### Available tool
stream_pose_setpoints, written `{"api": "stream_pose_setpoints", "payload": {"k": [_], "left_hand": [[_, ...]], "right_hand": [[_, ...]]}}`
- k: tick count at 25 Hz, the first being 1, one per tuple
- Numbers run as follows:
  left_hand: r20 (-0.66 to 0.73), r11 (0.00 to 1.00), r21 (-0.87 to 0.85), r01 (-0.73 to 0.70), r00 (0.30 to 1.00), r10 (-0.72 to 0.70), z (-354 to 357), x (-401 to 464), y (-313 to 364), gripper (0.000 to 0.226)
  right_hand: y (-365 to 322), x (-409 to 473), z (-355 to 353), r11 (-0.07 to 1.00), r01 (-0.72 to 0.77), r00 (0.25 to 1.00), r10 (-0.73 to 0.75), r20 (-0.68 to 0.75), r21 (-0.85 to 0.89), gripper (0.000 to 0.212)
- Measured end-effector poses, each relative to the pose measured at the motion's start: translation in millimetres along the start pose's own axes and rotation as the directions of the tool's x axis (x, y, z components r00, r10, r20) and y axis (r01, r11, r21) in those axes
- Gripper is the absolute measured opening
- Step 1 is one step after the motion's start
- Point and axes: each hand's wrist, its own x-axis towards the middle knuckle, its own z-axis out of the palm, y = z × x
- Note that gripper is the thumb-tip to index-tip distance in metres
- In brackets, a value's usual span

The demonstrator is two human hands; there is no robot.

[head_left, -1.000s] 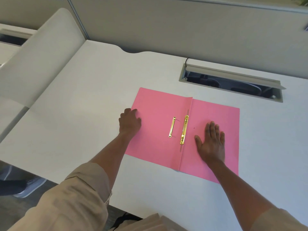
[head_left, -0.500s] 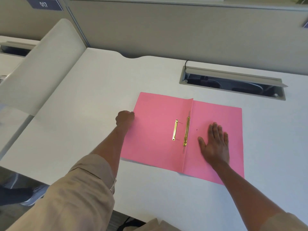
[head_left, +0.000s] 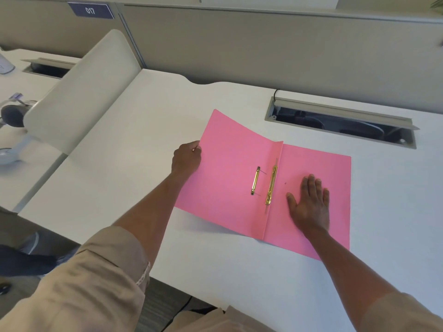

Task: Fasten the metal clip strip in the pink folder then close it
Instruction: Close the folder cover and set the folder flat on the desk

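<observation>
The pink folder (head_left: 230, 168) lies open on the white desk. Its left cover is raised off the desk and curves upward, casting a shadow below. My left hand (head_left: 188, 158) grips the outer edge of that cover. My right hand (head_left: 309, 203) lies flat with spread fingers on the right half of the folder. A gold metal clip strip (head_left: 271, 185) sits along the spine fold. A shorter gold bar (head_left: 255, 180) lies on the inside of the left cover, just left of it.
A grey cable tray opening (head_left: 342, 121) is set into the desk (head_left: 134, 168) behind the folder. A white curved divider (head_left: 81, 92) stands at the left, with a neighbouring desk and a headset (head_left: 12, 116) beyond it. Grey partition panels rise at the back.
My left hand slid from the top of the left cover to its outer edge, closed on it and lifted it off the desk. My right hand stayed flat on the right half.
</observation>
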Motion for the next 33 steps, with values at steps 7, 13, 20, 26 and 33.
{"api": "stream_pose_setpoints", "payload": {"k": [7, 13, 20, 26, 33], "left_hand": [[-0.009, 0.985, -0.025, -0.168, 0.986, 0.168, -17.6, -30.0, 56.8, 0.027], [0.096, 0.949, -0.108, -0.297, 0.947, 0.307, -8.1, -67.9, 118.3, 0.026], [0.102, 0.924, -0.054, -0.379, 0.918, 0.383, 42.0, -101.9, 169.0, 0.037], [0.1, 0.904, -0.018, -0.426, 0.899, 0.426, 91.4, -132.5, 196.0, 0.038], [0.135, 0.911, 0.096, -0.4, 0.912, 0.387, 158.5, -154.7, 218.0, 0.032]], "right_hand": [[-1.6, -1.4, -1.9, 1.0, 0.006, 1.0, -0.007, 0.023, 0.027, 0.076], [1.8, -0.2, -2.1, 0.999, 0.021, 0.999, -0.023, 0.038, 0.048, 0.077], [4.5, -1.3, -5.1, 0.995, 0.045, 0.995, -0.053, 0.081, 0.094, 0.074], [30.4, -8.1, -10.0, 0.994, 0.032, 0.996, -0.041, 0.08, 0.103, 0.068], [104.7, -15.7, -20.0, 0.992, -0.049, 0.998, 0.046, 0.033, 0.115, 0.062]]}}
